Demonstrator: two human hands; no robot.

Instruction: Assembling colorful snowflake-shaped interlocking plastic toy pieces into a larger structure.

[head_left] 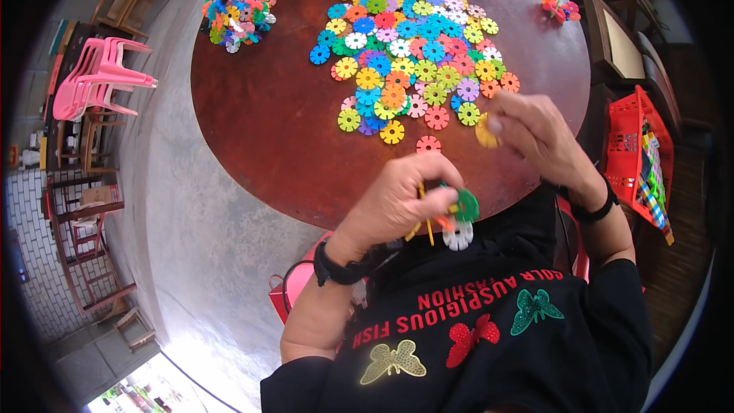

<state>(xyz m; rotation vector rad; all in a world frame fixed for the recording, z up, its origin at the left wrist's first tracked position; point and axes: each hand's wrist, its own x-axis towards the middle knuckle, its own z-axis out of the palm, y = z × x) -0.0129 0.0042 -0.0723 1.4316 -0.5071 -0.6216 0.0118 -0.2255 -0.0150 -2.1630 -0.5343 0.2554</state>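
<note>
My left hand (401, 195) is closed around a small cluster of joined plastic discs (453, 218), with green, white, orange and yellow pieces showing, held close to my chest. My right hand (535, 138) pinches a single yellow disc (484, 134) just above the near edge of the round brown table (260, 115). A wide pile of loose colourful notched discs (413, 50) lies spread on the table beyond both hands. One pink disc (428, 144) lies alone nearest my left hand.
A built mass of joined discs (233, 0) sits at the table's far left, and a small assembled piece (558, 4) at the far right. A red basket (638, 157) stands to my right. Stacked pink chairs (99, 76) and wooden stools stand on the left.
</note>
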